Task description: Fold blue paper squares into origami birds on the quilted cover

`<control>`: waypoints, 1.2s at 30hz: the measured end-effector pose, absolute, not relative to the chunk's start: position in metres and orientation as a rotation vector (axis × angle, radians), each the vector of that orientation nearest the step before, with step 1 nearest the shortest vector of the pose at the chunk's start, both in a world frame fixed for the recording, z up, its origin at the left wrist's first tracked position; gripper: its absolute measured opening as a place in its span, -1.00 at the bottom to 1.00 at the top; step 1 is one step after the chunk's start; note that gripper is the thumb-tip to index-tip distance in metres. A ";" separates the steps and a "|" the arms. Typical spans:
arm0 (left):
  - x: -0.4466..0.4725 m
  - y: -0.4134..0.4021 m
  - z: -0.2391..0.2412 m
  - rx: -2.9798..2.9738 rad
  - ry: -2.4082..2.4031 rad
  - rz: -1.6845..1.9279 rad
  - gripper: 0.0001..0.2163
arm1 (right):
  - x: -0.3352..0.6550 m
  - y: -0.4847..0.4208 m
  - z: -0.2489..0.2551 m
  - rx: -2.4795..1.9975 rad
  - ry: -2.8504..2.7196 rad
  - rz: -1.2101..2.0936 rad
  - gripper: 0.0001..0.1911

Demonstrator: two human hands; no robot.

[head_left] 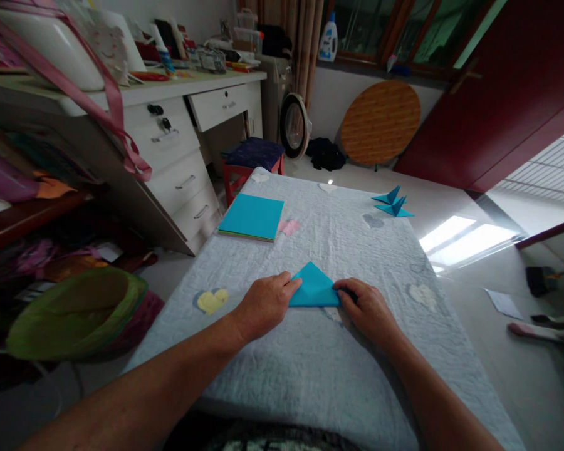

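Observation:
A blue paper folded into a triangle [314, 286] lies on the pale cloth-covered table [310, 369] in front of me. My left hand [264, 304] presses its left corner with curled fingers. My right hand [366, 308] pinches down on its right corner. A stack of square coloured paper [252, 217], blue sheet on top, sits farther back on the left. Two folded blue paper shapes [393, 205] stand at the table's far right edge.
A white desk with drawers [178, 144] stands to the left. A green-lined bin [75, 313] sits near the floor at left. A red stool [251, 160] is beyond the table. A round wooden board [380, 122] leans on the far wall.

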State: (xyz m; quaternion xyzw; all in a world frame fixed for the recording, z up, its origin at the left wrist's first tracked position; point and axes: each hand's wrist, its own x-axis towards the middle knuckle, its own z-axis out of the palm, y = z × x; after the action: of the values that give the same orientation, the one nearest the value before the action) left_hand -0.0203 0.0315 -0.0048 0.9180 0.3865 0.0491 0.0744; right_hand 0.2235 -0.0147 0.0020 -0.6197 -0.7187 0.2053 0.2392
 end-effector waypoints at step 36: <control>-0.021 0.032 -0.007 2.764 1.148 0.148 -0.69 | 0.225 -0.015 -0.001 -1.701 -1.989 0.545 -0.72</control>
State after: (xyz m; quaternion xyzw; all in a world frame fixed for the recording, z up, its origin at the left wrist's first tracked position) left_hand -0.0207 0.0322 -0.0070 0.9199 0.3821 0.0493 0.0726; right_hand 0.2253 -0.0150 -0.0015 -0.6189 -0.7237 0.1985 0.2322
